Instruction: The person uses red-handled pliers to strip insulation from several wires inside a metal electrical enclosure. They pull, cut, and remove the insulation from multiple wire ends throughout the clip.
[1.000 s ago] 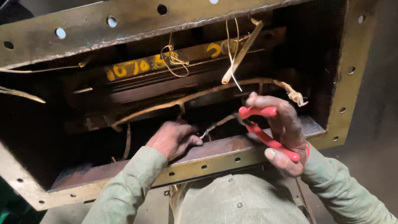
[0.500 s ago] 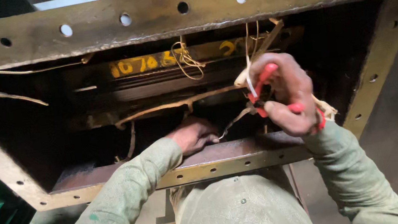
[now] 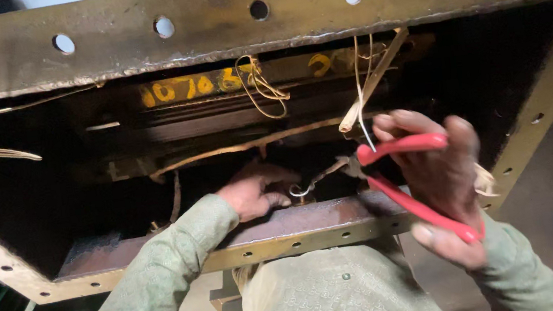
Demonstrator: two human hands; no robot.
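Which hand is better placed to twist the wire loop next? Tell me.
Probably the right hand: it holds the red-handled pliers, their nose toward the wire loop. The left hand rests bare beside it.

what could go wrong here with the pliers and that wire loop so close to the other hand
The left hand rests right beside the wire loop that the red-handled pliers in the right hand are working, so a slip could nip or jab its fingers. The loose tape strips hanging in front of the pliers could snag in them. The interior of the steel frame is dark, so the wire end may be hard to see.
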